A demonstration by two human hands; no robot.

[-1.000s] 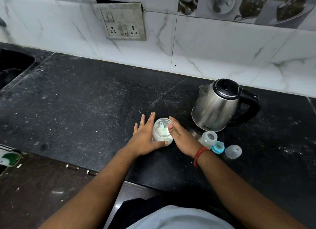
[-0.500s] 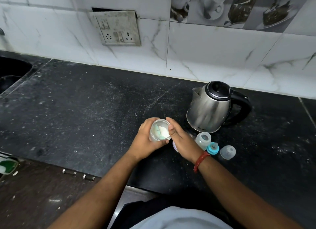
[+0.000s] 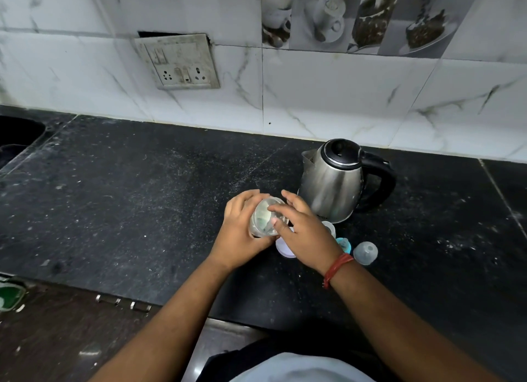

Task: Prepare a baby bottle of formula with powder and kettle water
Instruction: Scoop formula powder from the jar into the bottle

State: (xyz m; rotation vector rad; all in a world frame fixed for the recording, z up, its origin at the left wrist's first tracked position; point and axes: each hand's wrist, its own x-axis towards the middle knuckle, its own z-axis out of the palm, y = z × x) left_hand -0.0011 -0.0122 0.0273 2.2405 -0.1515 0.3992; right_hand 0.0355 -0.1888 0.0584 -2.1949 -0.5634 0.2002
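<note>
On the black tabletop (image 3: 114, 210), beside the kettle (image 3: 330, 182) — its small logo too blurred to read — the left hand (image 3: 239, 233) grips the jar (image 3: 263, 217), now lifted and tilted; 0.5 s ago upright. Right hand (image 3: 302, 233) fingers reach into its mouth.

Counter (image 3: 119, 210) runs before us, wall (image 3: 328, 96) behind it. Socket plate (image 3: 178, 62) on the wall at our 11 o'clock. Sink (image 3: 17, 136) at far 10 o'clock. Kettle (image 3: 332, 182) at 1 o'clock, handle to the right. Jar (image 3: 263, 217) at 12 o'clock, tilted, between our left hand (image 3: 239, 227) and right hand (image 3: 302, 233). Lid (image 3: 283, 249) on the counter under the right hand. Bottle (image 3: 329, 227) just before the kettle; teat (image 3: 343, 243) right of it, cap (image 3: 365, 252) further right.
</note>
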